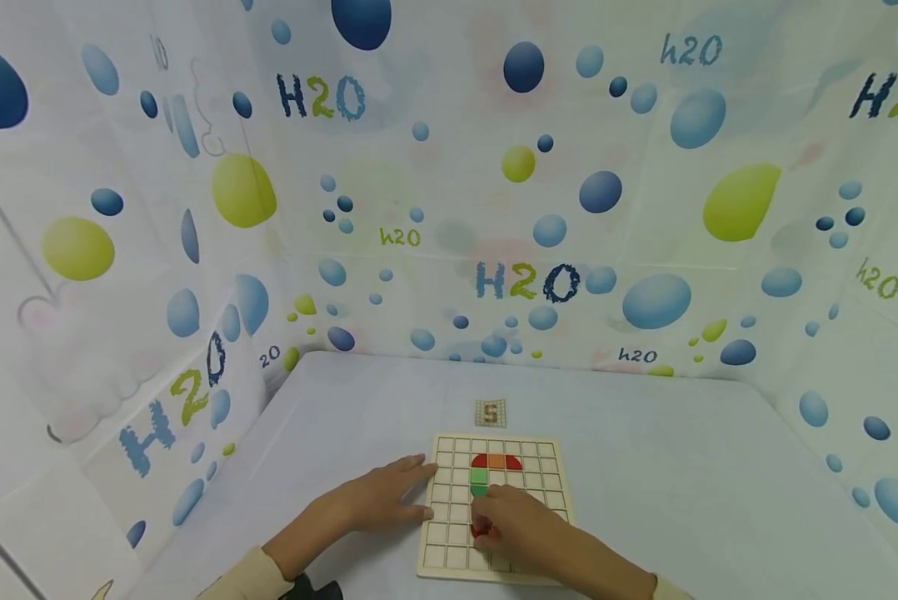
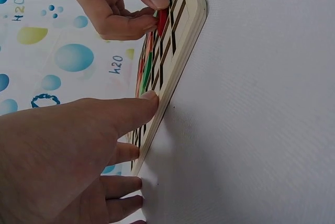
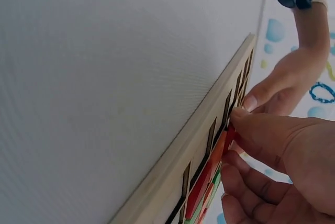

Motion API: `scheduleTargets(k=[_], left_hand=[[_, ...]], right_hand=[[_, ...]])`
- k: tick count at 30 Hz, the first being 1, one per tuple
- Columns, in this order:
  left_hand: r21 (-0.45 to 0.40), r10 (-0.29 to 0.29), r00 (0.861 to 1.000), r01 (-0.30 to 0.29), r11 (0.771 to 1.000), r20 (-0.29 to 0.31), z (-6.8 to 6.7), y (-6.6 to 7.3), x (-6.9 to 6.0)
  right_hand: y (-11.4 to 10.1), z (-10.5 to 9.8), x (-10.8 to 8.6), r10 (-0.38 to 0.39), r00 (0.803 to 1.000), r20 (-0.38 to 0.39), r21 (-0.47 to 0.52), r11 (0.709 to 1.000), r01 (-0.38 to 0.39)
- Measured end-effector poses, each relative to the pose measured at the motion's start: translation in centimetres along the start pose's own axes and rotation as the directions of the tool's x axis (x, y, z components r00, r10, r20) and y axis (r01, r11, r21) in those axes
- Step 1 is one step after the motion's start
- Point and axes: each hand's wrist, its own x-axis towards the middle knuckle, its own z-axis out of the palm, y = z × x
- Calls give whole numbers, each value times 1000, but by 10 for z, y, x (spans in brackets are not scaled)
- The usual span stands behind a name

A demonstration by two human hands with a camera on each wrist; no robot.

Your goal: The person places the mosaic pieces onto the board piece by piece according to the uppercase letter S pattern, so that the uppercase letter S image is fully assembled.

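Observation:
A wooden grid board [image 1: 436, 556] lies flat on the white tabletop. My left hand [image 1: 385, 497] rests at the board's left edge, fingers fairly straight, with the thumb touching the rim. Over the lower middle of the grid, my right hand [image 1: 520, 527] pinches a red tile [image 2: 163, 21] between thumb and fingertips, low against the board. In the upper cells, an orange tile [image 1: 497, 461] sits between two rounded red tiles [image 1: 480, 461]. Below them come a light green tile [image 1: 479, 476] and a darker green tile [image 1: 479, 490]. My right hand covers part of the lower cells.
Just beyond the board's far edge lies a small card [image 1: 491, 412] showing a blocky S on a grid. A white cloth [image 1: 644, 450] covers the table. A curtain [image 1: 449, 192] printed with blue and green bubbles stands behind and at both sides.

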Motion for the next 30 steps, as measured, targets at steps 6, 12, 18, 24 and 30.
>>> scheduleTargets(k=[6, 12, 18, 24, 30], left_hand=[[7, 3, 1000, -3, 1000, -3, 0, 1, -2], [-7, -6, 1000, 6, 1000, 1, -2, 1, -2], [-2, -5, 1000, 5, 1000, -2, -1, 2, -2], [2, -2, 1000, 2, 1000, -7, -1, 2, -3], [-6, 0, 1000, 0, 1000, -7, 0, 1, -2]], right_hand=[[-1, -1, 0, 0, 1000, 13, 27, 1000, 0], [0, 2, 1, -17, 1000, 0, 4, 1000, 17], [0, 3, 2, -8, 1000, 4, -36, 999, 8], [0, 3, 1, -2, 1000, 2, -34, 999, 2], [2, 3, -1, -13, 1000, -2, -58, 998, 13]])
